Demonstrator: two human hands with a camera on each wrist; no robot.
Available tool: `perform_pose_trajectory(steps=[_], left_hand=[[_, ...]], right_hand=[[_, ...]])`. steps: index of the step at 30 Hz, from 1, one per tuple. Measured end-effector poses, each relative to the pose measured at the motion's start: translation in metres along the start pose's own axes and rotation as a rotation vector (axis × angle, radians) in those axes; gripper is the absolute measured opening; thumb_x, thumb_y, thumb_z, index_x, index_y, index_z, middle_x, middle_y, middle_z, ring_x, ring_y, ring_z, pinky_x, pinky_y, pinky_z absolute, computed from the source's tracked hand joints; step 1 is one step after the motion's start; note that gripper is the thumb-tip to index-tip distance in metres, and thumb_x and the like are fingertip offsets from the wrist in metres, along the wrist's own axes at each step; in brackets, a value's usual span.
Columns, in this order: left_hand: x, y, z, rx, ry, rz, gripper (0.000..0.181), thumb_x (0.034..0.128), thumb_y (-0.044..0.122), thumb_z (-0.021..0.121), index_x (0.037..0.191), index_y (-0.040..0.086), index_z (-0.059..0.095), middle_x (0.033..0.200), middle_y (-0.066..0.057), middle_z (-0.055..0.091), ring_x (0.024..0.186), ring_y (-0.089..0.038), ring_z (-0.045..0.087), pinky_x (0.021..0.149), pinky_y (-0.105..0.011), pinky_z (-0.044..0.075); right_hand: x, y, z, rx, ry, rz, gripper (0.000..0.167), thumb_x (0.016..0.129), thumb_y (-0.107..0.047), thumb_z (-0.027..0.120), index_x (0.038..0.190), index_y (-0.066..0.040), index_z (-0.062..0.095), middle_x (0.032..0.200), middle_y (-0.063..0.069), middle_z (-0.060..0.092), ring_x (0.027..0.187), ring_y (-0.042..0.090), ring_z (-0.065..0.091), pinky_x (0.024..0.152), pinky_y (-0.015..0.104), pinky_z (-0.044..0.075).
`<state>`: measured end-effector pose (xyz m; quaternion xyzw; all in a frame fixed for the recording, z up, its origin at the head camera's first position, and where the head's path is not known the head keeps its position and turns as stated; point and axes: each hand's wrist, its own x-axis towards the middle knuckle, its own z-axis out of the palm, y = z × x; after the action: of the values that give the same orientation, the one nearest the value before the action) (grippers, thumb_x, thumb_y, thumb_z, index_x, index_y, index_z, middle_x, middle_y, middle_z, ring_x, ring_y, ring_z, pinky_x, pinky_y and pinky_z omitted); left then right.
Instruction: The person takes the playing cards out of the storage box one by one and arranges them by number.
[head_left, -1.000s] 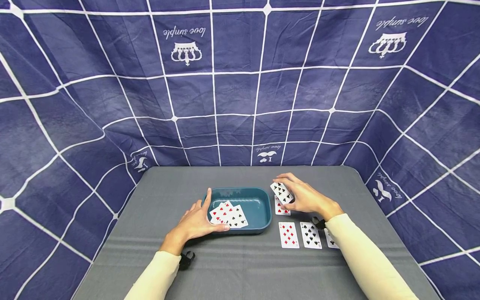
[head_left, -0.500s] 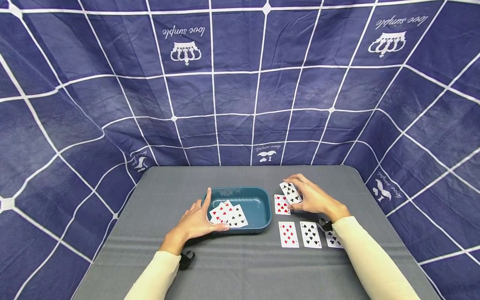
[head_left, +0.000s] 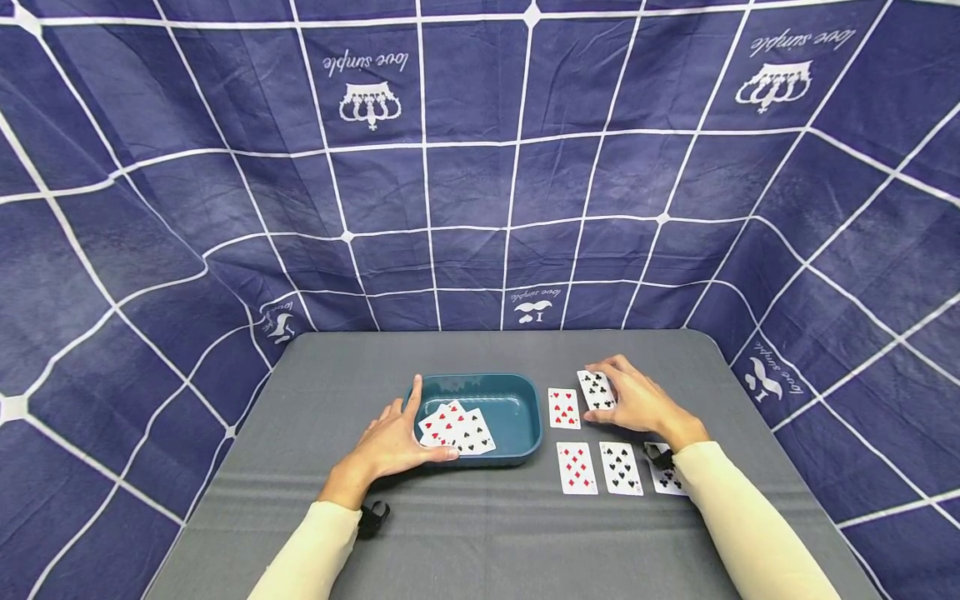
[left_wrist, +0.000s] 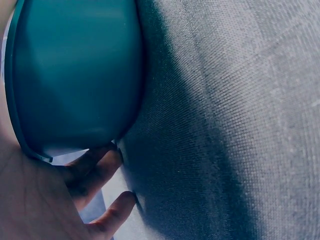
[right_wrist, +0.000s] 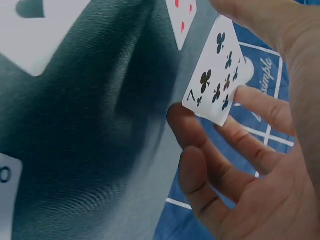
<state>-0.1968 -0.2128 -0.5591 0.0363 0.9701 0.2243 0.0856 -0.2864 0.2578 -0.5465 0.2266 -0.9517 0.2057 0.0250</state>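
Note:
My right hand (head_left: 641, 404) holds a seven of clubs (head_left: 595, 388) by its edges, low over the grey table; in the right wrist view the card (right_wrist: 215, 75) is tilted, fingertips at its borders. Just left of it a hearts card (head_left: 564, 408) lies face up. My left hand (head_left: 393, 442) grips the left end of a teal tray (head_left: 525, 425), thumb along the near rim; in the left wrist view its fingers touch the tray's wall (left_wrist: 75, 80). Inside the tray, hearts cards (head_left: 442, 423) and a spades card (head_left: 477, 433) overlap.
Closer to me lies a row of face-up cards: a diamonds card (head_left: 577, 468), a spades card (head_left: 621, 468) and a clubs card (head_left: 663, 477) partly covered by the right wrist's black strap. Blue cloth with white lines (head_left: 480, 183) encloses the table's back and sides.
My right hand has moved right with the seven of clubs and lowered it beside the hearts card, which is now uncovered. The left hand and the tray have stayed put.

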Motion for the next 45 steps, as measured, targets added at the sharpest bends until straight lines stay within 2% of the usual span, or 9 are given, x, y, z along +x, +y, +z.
perform_pose_trajectory(steps=[5,10,20,45], left_hand=[[0.000,0.000,0.000,0.002,0.000,0.000,0.162,0.0751,0.092,0.090,0.189,0.026,-0.005,0.179,-0.039,0.042,0.164,-0.053,0.050,0.130,-0.078,0.041],[-0.001,0.000,-0.001,-0.003,0.005,0.003,0.163,0.0750,0.090,0.091,0.189,0.024,-0.003,0.179,-0.039,0.042,0.163,-0.053,0.051,0.129,-0.078,0.041],[0.000,0.001,-0.003,0.005,0.018,0.012,0.162,0.0741,0.091,0.091,0.190,0.020,0.003,0.176,-0.036,0.047,0.158,-0.050,0.056,0.126,-0.077,0.045],[-0.001,0.001,0.000,-0.003,0.011,0.008,0.161,0.0750,0.090,0.091,0.190,0.021,0.003,0.178,-0.038,0.045,0.160,-0.052,0.054,0.127,-0.079,0.044]], right_hand=[[-0.004,0.002,0.004,-0.026,-0.026,0.070,0.093,0.086,-0.054,0.102,0.163,-0.016,0.066,0.150,0.016,0.063,0.115,0.041,0.076,0.091,0.067,0.063],[-0.006,0.005,0.009,-0.046,-0.058,0.116,0.093,0.087,-0.060,0.100,0.162,-0.016,0.067,0.150,0.019,0.064,0.114,0.043,0.076,0.088,0.068,0.063],[-0.009,0.006,0.014,-0.085,-0.074,0.164,0.095,0.085,-0.064,0.099,0.160,-0.014,0.069,0.151,0.023,0.066,0.136,0.050,0.067,0.092,0.082,0.060],[-0.015,0.004,0.017,-0.083,-0.074,0.178,0.094,0.085,-0.064,0.099,0.158,-0.013,0.071,0.153,0.023,0.065,0.137,0.049,0.065,0.093,0.083,0.059]])
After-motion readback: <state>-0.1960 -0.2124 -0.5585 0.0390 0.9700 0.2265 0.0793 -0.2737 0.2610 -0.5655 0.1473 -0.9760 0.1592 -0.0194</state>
